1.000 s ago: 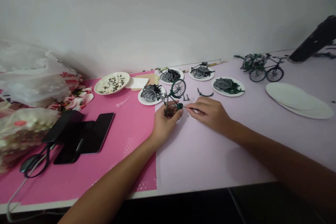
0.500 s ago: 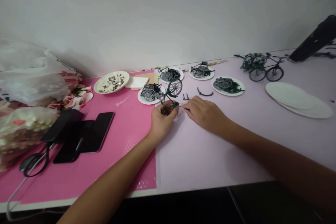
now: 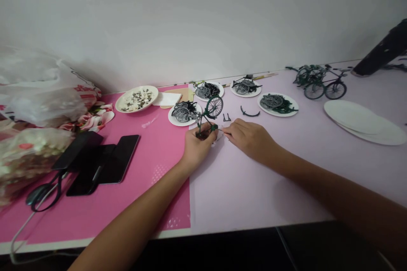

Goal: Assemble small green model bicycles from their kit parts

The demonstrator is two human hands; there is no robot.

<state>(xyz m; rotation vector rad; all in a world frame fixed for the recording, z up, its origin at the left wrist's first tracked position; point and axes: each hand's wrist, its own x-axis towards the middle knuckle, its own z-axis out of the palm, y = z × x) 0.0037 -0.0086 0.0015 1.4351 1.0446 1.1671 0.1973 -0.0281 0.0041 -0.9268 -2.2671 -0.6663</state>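
Head view: counter (image 3: 241, 190) runs along a pale wall (image 3: 203, 21) — pink covering (image 3: 152, 152) on its left part, pale lilac on the rest, dark below the front edge. Light is dim.

Far left: white plastic bag (image 3: 47, 93) against the wall, pink-and-white flowers (image 3: 101, 120) beside it, second clear bag (image 3: 34, 148) nearer. Black box (image 3: 78, 148) and two dark phones (image 3: 119, 159) sit together, white cable (image 3: 30, 218) hanging over the edge. White dish (image 3: 118, 104) holds small mixed bits; white pad (image 3: 168, 99) next to it. Four white plates (image 3: 281, 114) carry dark bicycle parts, wheels on top. Loose curved part (image 3: 250, 113) and small pronged part (image 3: 227, 117) lie past the right grip (image 3: 226, 131). Right side: built model bicycles (image 3: 324, 89), overlapping white plates (image 3: 352, 115), leaning black cylinder (image 3: 380, 53).

Model bicycle (image 3: 207, 116) is at mid-counter, near the color seam, wheel up, held by its lower end in the left grip (image 3: 205, 137) — fingers closed on it, hiding that end. In view it overlaps the nearest parts plate. Right grip pinches a thin dark piece (image 3: 220, 129) pointed at the bicycle; contact too small to tell.
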